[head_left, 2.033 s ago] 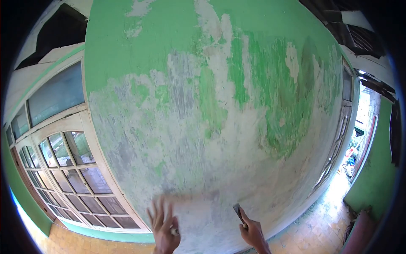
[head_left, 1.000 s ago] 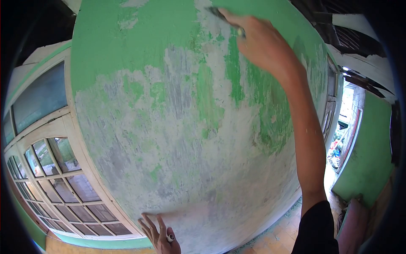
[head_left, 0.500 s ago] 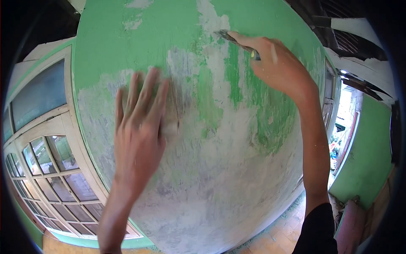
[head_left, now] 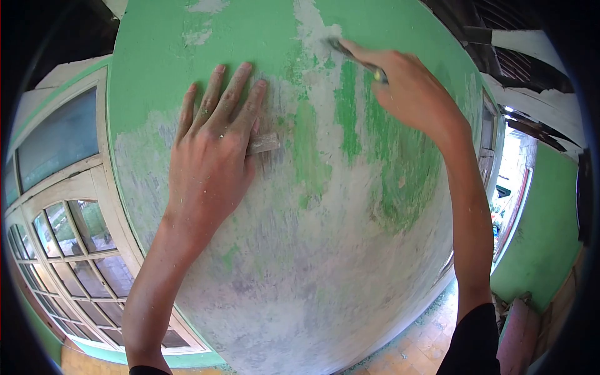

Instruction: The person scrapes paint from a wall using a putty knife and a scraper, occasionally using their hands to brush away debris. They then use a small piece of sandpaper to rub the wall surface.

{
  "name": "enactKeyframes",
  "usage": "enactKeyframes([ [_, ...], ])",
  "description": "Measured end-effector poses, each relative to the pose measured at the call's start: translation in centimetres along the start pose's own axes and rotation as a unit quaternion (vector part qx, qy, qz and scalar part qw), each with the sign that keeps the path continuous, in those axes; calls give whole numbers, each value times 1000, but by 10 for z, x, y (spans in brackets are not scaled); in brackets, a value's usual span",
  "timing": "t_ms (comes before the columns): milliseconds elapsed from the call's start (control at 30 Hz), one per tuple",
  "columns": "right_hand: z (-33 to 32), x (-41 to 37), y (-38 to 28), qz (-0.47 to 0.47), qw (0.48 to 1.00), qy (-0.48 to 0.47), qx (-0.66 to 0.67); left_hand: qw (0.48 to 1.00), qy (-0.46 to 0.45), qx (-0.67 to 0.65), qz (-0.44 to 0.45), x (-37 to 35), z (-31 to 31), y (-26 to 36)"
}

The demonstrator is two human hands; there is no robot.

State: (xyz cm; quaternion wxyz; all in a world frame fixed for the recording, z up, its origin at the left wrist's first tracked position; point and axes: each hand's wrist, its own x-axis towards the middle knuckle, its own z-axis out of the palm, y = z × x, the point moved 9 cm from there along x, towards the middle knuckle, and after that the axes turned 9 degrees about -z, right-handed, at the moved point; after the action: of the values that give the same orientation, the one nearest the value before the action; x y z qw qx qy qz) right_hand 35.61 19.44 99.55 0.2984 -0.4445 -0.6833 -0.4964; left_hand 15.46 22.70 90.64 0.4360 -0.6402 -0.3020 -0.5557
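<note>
A wall (head_left: 312, 250) fills the view, green paint at the top and mostly bare grey-white plaster lower down. My left hand (head_left: 215, 147) lies flat against it at the edge of the green, fingers spread. A small pale stub (head_left: 264, 143) is pinched at its thumb side. My right hand (head_left: 409, 94) is higher and to the right, closed on a scraper (head_left: 350, 55). The scraper's blade points up-left and touches the wall by a strip of green paint.
A white door with several glass panes (head_left: 94, 250) stands to the left of the wall. A bright doorway (head_left: 506, 187) opens at the right beside another green wall (head_left: 544, 237). Tiled floor (head_left: 406, 356) shows at the bottom, with a reddish object (head_left: 519, 331) at the lower right.
My left hand has risen from the bottom of the view and settled flat on the wall. My right hand went up with the scraper and now works near the top.
</note>
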Motion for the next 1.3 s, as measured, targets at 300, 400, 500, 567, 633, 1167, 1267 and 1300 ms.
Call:
enactKeyframes([
  [300,-5,18,-6,14,1000,2,10,1000,4,-22,3,-1,1,-3],
  [400,-8,23,-8,-4,1000,7,12,1000,1,-22,10,0,-1,-4],
  [500,-13,30,-11,16,999,-23,27,1000,3,-24,4,0,-1,-4],
  [567,-5,20,-5,46,997,-46,32,1000,-1,-23,6,-1,-1,-2],
  [633,-5,13,-7,-47,999,6,-22,1000,5,-25,5,0,-3,-4],
  [1167,-1,39,0,47,996,-76,8,999,-23,-22,-6,-1,0,-7],
  [1267,-5,34,4,-25,1000,18,-5,999,-16,-32,6,-2,-3,-9],
  [1300,-9,47,5,-38,999,9,-5,999,-13,-40,11,0,-4,-8],
])
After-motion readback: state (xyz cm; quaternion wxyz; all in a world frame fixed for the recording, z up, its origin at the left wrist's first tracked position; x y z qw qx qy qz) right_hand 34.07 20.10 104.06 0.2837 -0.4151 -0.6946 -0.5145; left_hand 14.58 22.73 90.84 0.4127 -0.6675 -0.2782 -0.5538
